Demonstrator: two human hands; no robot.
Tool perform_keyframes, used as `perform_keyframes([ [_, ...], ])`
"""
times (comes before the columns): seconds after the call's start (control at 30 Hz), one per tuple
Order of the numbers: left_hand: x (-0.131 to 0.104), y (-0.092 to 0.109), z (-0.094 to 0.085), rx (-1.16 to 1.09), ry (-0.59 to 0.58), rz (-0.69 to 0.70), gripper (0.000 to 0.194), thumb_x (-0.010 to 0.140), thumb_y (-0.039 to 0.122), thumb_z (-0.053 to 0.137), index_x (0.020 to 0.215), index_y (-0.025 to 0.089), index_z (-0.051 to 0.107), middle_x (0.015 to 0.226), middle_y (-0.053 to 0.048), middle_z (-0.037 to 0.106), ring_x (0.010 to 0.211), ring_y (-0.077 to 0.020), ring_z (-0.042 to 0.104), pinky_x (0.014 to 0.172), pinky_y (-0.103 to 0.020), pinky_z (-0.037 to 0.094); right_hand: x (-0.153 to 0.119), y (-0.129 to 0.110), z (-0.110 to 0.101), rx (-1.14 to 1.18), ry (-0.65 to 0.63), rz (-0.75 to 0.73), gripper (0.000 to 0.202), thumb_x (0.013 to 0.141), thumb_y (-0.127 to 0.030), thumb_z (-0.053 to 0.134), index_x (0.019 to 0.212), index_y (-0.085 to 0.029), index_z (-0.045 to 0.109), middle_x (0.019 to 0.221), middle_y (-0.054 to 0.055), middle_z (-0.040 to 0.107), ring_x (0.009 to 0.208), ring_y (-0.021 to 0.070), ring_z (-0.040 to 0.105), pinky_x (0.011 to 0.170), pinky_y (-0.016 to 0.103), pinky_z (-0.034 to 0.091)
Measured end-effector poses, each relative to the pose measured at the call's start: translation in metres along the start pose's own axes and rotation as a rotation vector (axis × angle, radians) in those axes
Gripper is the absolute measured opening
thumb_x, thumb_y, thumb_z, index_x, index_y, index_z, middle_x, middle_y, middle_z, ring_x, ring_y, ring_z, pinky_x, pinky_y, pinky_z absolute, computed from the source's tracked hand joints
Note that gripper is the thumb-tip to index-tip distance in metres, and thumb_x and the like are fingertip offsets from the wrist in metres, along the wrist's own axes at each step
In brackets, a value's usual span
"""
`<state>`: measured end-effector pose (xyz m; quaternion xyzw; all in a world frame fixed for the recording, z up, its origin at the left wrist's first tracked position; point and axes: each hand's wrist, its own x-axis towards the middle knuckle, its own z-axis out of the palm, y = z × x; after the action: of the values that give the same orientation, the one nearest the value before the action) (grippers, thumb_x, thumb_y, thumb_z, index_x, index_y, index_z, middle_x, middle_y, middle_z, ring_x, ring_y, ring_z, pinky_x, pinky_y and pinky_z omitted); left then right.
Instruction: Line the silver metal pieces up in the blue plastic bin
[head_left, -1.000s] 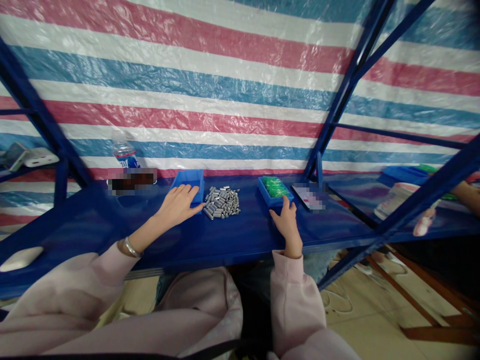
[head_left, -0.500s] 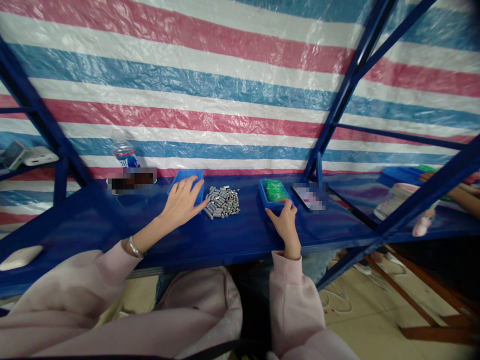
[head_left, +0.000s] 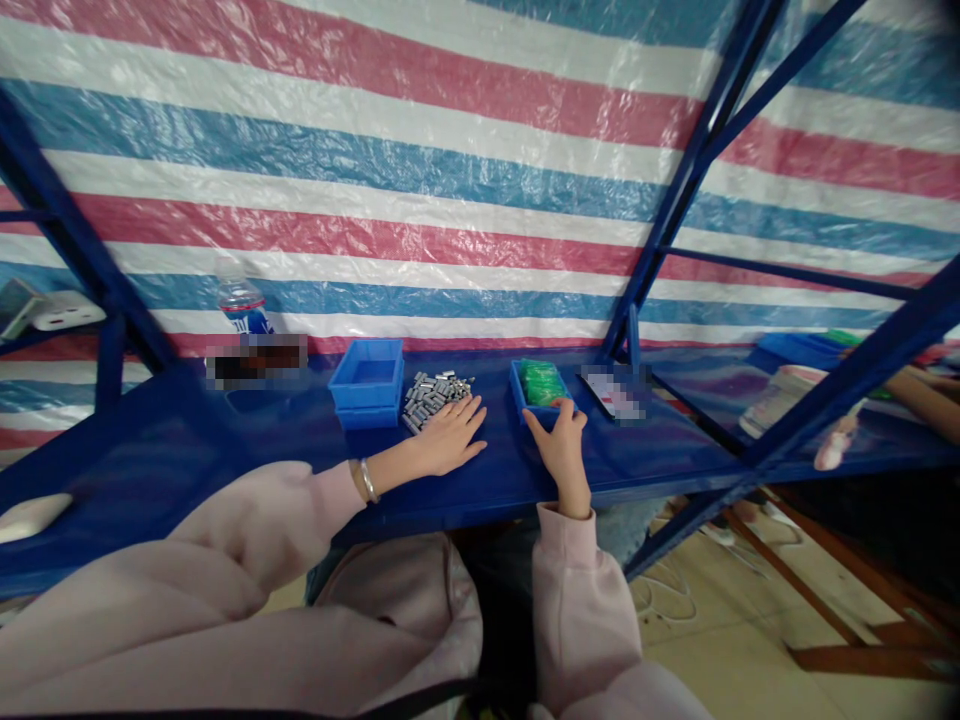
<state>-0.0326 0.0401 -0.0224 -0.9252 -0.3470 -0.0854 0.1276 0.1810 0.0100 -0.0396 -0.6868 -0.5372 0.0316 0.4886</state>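
My left hand lies open, fingers spread, over the near right side of a pile of small silvery metal cylinders; it covers part of them. To its left stand two stacked blue plastic bins, the upper one showing a bare inside. My right hand grips the near rim of a blue tray, thumb at the left corner and fingers along the front. Green plastic-wrapped packets fill that tray.
A phone lies right of the tray. A water bottle stands at the back left, and a white object lies far left. Blue frame posts rise behind. Beyond the right post, another person's arm reaches over a blue tray.
My left hand has moved right, from over the stacked bins onto the metal pile, leaving the bins uncovered. My right hand stays at the tray's near rim. The whole view has shifted slightly.
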Motion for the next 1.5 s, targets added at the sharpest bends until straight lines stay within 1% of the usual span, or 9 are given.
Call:
perform_keyframes([
  [0.23,0.003,-0.007,0.012,-0.127,-0.086,-0.062,0.072,0.095,0.056,0.024,0.145,0.004,0.029,0.153,-0.021,0.025,0.141,-0.0299,0.026,0.114,-0.042,0.021,-0.004,-0.015,0.013,0.06,-0.155,-0.104,0.042,0.082,-0.037,0.061,0.115,-0.016,0.046,0.112,0.016,0.045,0.102,0.0319,0.056,0.089,0.048,0.046],
  [0.47,0.006,-0.003,0.004,-0.158,0.005,-0.131,0.08,0.091,0.057,0.037,0.143,-0.001,0.024,0.151,-0.027,0.025,0.141,-0.0332,0.024,0.114,-0.047,0.02,-0.011,-0.029,0.025,0.118,-0.273,-0.191,0.033,0.084,-0.027,0.055,0.114,-0.02,0.045,0.121,0.015,0.049,0.121,0.0309,0.046,0.099,0.055,0.038],
  [0.73,0.008,0.0,0.0,-0.28,0.134,-0.189,0.064,0.089,0.038,0.05,0.139,0.006,0.026,0.138,-0.024,0.047,0.132,-0.0292,0.042,0.11,-0.05,0.025,-0.012,-0.028,0.026,0.138,-0.223,-0.152,0.028,0.085,-0.027,0.052,0.112,-0.019,0.048,0.114,0.014,0.052,0.113,0.0292,0.051,0.096,0.053,0.041],
  [0.9,0.008,-0.003,0.0,-0.316,0.19,-0.087,0.05,0.092,0.025,0.046,0.138,0.012,0.031,0.135,-0.018,0.052,0.128,-0.0242,0.047,0.112,-0.048,0.026,-0.012,-0.025,0.026,0.182,-0.14,-0.139,0.026,0.084,-0.032,0.053,0.107,-0.019,0.051,0.103,0.011,0.053,0.098,0.0266,0.057,0.09,0.047,0.046],
  [1.0,0.008,-0.005,0.003,-0.335,0.18,-0.026,0.046,0.092,0.021,0.045,0.136,0.015,0.036,0.138,-0.017,0.049,0.132,-0.0251,0.043,0.111,-0.048,0.028,-0.01,-0.02,0.029,0.225,-0.063,-0.08,0.043,0.079,-0.033,0.057,0.117,-0.016,0.047,0.108,0.014,0.054,0.099,0.0278,0.057,0.09,0.047,0.046],
  [1.13,0.007,-0.007,0.008,-0.411,0.179,0.034,0.055,0.09,0.017,0.046,0.142,0.019,0.029,0.143,-0.015,0.044,0.135,-0.0238,0.04,0.109,-0.045,0.034,-0.005,-0.01,0.032,0.236,0.043,0.087,0.069,0.076,-0.033,0.057,0.135,-0.006,0.034,0.121,0.023,0.051,0.109,0.0327,0.054,0.092,0.049,0.044],
  [1.23,0.006,-0.007,0.01,-0.447,0.171,0.05,0.06,0.09,0.017,0.048,0.145,0.02,0.025,0.147,-0.015,0.04,0.137,-0.0237,0.037,0.109,-0.045,0.034,-0.003,-0.006,0.033,0.137,0.008,0.138,0.059,0.078,-0.037,0.053,0.129,-0.006,0.046,0.123,0.025,0.053,0.116,0.0362,0.051,0.097,0.051,0.04],
  [1.33,0.005,-0.008,0.01,-0.468,0.161,0.067,0.061,0.09,0.018,0.048,0.146,0.021,0.023,0.148,-0.014,0.038,0.138,-0.0235,0.034,0.11,-0.045,0.033,-0.003,-0.006,0.032,0.095,-0.046,0.118,0.045,0.08,-0.038,0.051,0.116,-0.011,0.058,0.116,0.021,0.06,0.114,0.0356,0.053,0.096,0.05,0.04],
  [1.5,0.005,-0.01,0.011,-0.483,0.152,0.101,0.064,0.091,0.02,0.047,0.148,0.02,0.018,0.149,-0.014,0.036,0.14,-0.0227,0.031,0.112,-0.043,0.032,-0.002,-0.008,0.029,0.136,-0.044,0.09,0.038,0.079,-0.034,0.051,0.11,-0.014,0.062,0.107,0.017,0.064,0.107,0.0332,0.057,0.093,0.048,0.042],
])
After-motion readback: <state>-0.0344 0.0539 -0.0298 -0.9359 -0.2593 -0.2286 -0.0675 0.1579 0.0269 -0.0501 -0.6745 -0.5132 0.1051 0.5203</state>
